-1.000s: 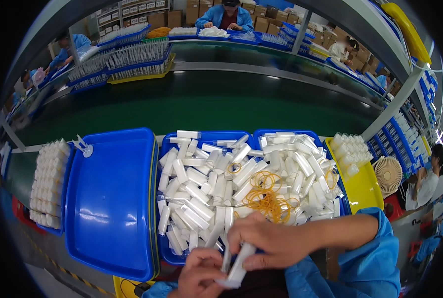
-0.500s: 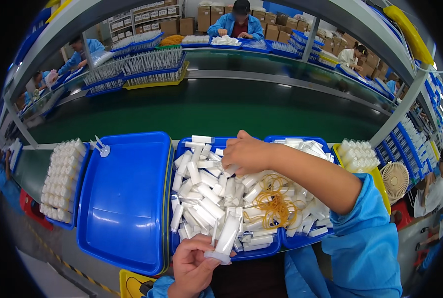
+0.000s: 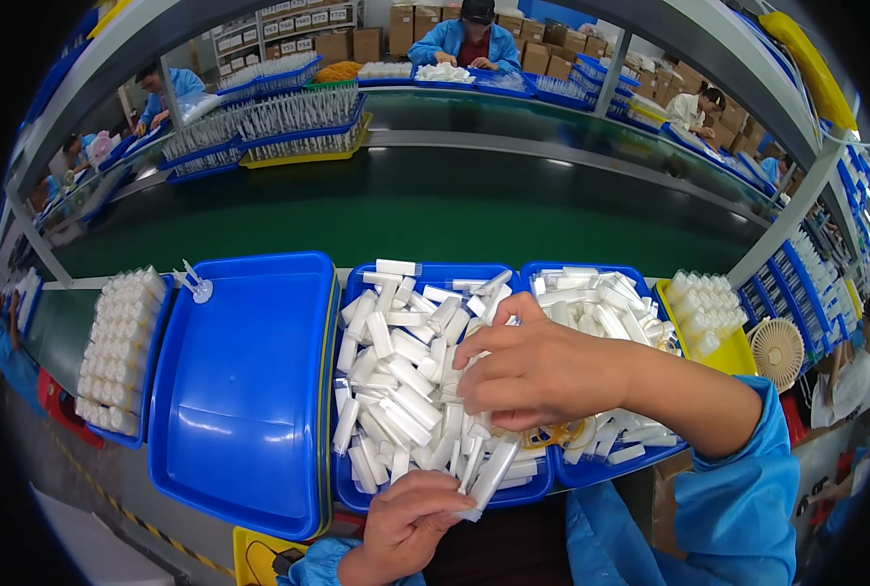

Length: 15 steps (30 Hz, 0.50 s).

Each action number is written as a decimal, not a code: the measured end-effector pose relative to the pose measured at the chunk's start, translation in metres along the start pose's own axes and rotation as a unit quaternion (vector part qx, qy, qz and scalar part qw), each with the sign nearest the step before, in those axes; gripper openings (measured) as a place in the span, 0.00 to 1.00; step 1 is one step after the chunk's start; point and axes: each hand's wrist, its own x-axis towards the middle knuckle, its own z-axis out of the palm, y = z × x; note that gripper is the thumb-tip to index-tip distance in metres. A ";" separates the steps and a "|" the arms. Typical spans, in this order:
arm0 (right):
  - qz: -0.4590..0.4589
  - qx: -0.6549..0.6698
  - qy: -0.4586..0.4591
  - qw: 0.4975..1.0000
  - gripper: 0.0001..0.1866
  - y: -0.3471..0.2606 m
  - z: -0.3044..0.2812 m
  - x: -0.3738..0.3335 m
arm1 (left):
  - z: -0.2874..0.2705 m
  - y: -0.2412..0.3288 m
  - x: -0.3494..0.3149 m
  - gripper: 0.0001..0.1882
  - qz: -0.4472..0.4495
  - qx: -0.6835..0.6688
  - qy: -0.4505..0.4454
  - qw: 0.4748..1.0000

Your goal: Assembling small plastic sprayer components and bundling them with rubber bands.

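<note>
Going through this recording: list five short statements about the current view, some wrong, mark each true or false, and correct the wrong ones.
1. The left hand holds a slim white piece. True.
2. A beige round fan is on the right side of the view. True.
3. The right hand is touching that fan. False: it is over the white pieces, well away from the fan.
4. A small white part stands at the upper left corner of the large blue tray. True.
5. The rubber bands are green. False: the loops showing just below the right hand are yellow-orange.
</note>
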 end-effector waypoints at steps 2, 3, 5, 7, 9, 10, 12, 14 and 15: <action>0.020 0.027 0.007 0.999 0.14 -0.002 -0.001 -0.005 | -0.002 -0.001 0.000 0.05 -0.002 -0.015 -0.022 1.000; 0.025 0.046 0.005 0.999 0.14 -0.003 -0.002 -0.007 | -0.002 -0.002 -0.001 0.06 -0.011 -0.030 -0.024 0.999; 0.034 0.086 0.001 0.996 0.13 -0.003 -0.002 -0.011 | -0.002 0.000 0.000 0.05 -0.010 -0.031 -0.015 0.999; 0.054 0.128 0.001 0.990 0.11 -0.004 -0.001 -0.015 | 0.000 0.009 0.003 0.04 0.009 -0.004 0.005 1.000; 0.070 0.164 0.001 0.984 0.10 -0.005 0.000 -0.019 | -0.001 0.001 -0.003 0.02 0.029 -0.001 -0.002 1.000; 0.076 0.179 -0.001 0.981 0.10 -0.005 0.000 -0.021 | -0.001 -0.003 -0.005 0.01 0.038 0.001 -0.004 0.999; 0.090 0.215 -0.007 0.972 0.10 -0.006 0.001 -0.024 | 0.000 -0.004 -0.006 0.01 0.031 -0.014 0.001 0.999; 0.106 0.256 -0.017 0.961 0.09 -0.006 0.001 -0.027 | 0.000 -0.003 -0.005 0.02 0.031 -0.021 -0.005 0.999; 0.102 0.271 -0.013 0.957 0.09 -0.006 0.003 -0.029 | -0.001 0.001 -0.002 0.03 0.035 -0.019 -0.012 0.999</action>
